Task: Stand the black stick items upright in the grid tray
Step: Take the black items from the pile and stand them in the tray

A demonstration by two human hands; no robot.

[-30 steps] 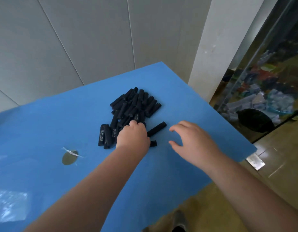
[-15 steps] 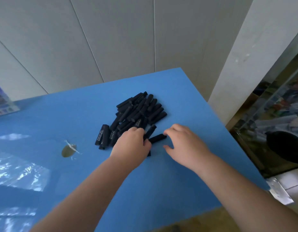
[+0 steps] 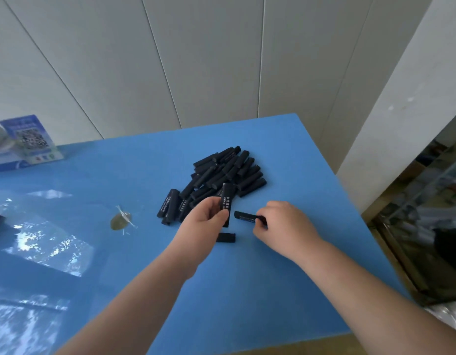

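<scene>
I see the left hand (image 3: 206, 218) grip pinching one black stick (image 3: 225, 202) upright, prob. so it's ready to drop in end-first. Right hand (image 3: 283, 226) grips another stick (image 3: 247, 216) flat, low over the counter (image 3: 247, 290). Stick pile (image 3: 221, 172) sits mid-frame, above both hands. No grid tray in view, so can't tell what's in it.

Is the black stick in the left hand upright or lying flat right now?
Roughly upright. The left hand grips the black printed stick by its lower part, top end pointing up and away, lifted off the blue table.
</scene>
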